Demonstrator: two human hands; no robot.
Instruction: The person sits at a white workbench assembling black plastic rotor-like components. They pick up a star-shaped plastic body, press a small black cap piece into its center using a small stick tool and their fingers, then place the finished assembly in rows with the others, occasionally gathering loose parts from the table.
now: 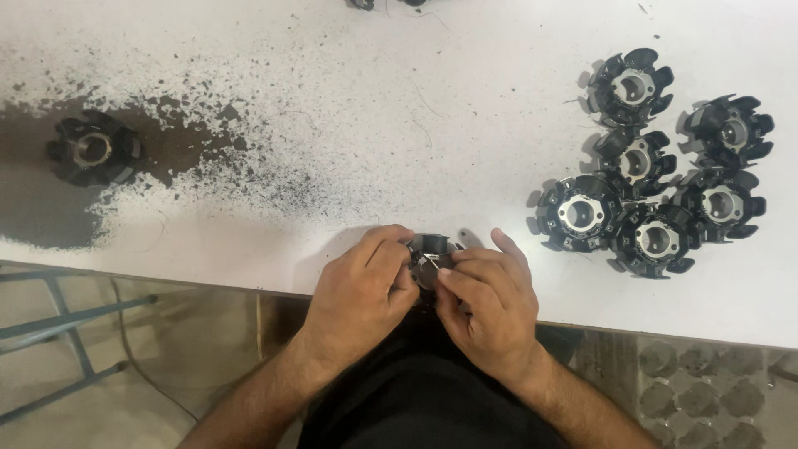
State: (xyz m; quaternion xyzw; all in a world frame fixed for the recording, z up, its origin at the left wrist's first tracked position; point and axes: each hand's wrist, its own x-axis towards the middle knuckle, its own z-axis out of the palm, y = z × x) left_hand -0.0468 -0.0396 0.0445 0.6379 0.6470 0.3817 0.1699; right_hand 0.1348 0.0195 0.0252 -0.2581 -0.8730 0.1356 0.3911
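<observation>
Both hands meet at the near edge of the white table (pixel 399 108) around one black round finned part (pixel 430 254) with a metal centre. My left hand (pixel 366 291) grips its left side with curled fingers. My right hand (pixel 490 303) holds its right side, thumb and forefinger pinching at the part's middle. Most of the part is hidden by the fingers.
Several matching black finned parts with metal rings (pixel 657 166) lie clustered at the right. One more such part (pixel 93 150) sits at the far left on a patch of dark powder (pixel 191 150). Blue metal frame bars (pixel 66 333) show below the table edge.
</observation>
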